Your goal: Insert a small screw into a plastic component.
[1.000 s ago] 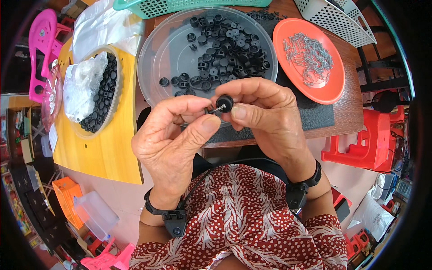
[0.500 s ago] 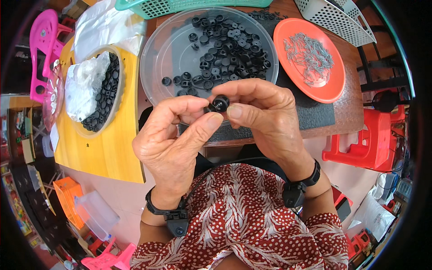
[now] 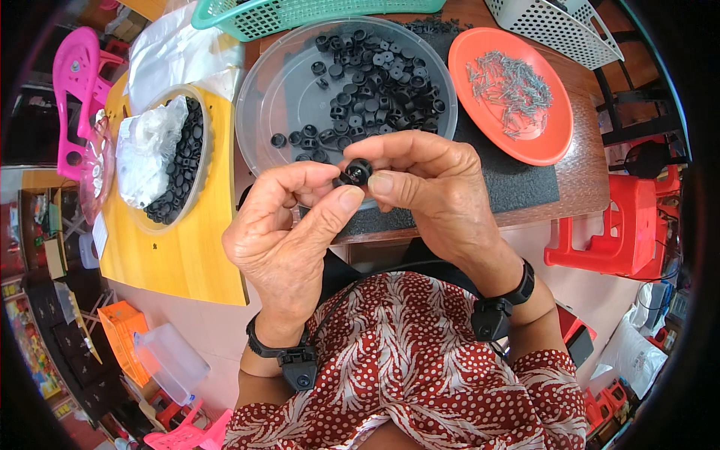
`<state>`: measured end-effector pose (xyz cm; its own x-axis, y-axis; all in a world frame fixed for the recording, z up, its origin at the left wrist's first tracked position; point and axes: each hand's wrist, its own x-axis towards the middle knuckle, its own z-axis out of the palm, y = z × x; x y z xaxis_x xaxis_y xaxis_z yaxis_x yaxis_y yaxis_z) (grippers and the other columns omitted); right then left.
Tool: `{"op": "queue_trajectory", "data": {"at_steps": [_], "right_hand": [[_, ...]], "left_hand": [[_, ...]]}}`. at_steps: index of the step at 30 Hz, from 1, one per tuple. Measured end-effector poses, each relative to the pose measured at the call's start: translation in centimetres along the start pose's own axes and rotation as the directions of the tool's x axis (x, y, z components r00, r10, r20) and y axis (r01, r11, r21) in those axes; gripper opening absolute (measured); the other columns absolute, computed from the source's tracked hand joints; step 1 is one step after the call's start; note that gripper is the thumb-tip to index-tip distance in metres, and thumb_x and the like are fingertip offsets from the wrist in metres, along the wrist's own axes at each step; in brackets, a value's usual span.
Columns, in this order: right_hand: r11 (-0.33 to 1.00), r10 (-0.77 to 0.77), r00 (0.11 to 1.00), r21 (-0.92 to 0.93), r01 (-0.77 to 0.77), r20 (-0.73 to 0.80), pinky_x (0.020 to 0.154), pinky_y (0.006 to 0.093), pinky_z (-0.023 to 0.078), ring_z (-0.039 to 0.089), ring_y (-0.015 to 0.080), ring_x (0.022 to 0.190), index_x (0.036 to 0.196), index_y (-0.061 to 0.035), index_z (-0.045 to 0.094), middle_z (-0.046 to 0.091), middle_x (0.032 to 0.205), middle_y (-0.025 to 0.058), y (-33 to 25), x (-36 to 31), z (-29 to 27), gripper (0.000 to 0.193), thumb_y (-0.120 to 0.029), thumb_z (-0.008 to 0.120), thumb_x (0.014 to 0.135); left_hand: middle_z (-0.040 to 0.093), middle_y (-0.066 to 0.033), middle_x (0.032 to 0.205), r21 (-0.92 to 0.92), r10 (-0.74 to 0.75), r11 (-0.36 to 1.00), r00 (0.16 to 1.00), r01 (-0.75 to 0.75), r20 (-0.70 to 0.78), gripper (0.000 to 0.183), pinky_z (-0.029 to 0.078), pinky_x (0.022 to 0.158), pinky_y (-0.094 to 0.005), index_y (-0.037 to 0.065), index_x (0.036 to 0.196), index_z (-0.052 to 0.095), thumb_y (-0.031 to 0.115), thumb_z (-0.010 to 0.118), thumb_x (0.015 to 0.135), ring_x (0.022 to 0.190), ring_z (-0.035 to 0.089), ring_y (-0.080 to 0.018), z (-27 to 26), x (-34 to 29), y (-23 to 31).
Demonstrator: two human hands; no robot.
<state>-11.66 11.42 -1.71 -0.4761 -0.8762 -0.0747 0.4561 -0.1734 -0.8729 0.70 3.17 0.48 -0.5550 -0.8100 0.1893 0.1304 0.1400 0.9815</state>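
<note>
In the head view, my left hand [image 3: 281, 232] is nearly closed, thumb and forefinger pinching a small dark piece [image 3: 341, 180] against the black round part [image 3: 360, 171]. My right hand [image 3: 450, 191] grips that round part between thumb and fingertips. Both pieces are in front of the clear round tray [image 3: 262, 101] of black parts [image 3: 375, 105], left of the orange plate [image 3: 553, 142].

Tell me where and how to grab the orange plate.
Probably best by its lower-right rim, coming from the right: the round orange plate has its small metal pieces lying clear of that edge, while the clear round tray crowds its left side.
</note>
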Motion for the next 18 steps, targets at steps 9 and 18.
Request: {"op": "queue_trajectory", "data": {"at_steps": [9,18], "right_hand": [[1.000,-0.025,1.000,-0.015,0.025,-0.005,0.062,0.0198,0.044,0.055,0.0065,0.071,0.100,-0.0001,0.066,0.065,0.083,0.0039,0.05,-0.15,0.13,0.022,0.002,0.063,0.078],[0.999,-0.049,0.999,-0.025,0.049,-0.020,0.062,0.0211,0.046,0.056,0.0073,0.073,0.099,0.0006,0.065,0.065,0.085,0.0054,0.25,-0.24,0.16,0.021,0.002,0.060,0.080]], "left_hand": [[0.058,-0.0006,0.077,0.052,-0.018,0.998,1.000,0.018,-0.005,0.019,0.041,0.058,-0.0161,-0.003,0.089,0.061,-0.005,0.071,0.073,0.066,0.049,-0.0043,0.08,-0.06,0.19],[0.057,0.0005,0.076,0.065,-0.069,0.996,0.998,0.069,-0.001,0.019,0.040,0.057,-0.0156,-0.002,0.088,0.061,-0.005,0.071,0.073,0.066,0.048,-0.0036,0.11,-0.16,0.43]]}}
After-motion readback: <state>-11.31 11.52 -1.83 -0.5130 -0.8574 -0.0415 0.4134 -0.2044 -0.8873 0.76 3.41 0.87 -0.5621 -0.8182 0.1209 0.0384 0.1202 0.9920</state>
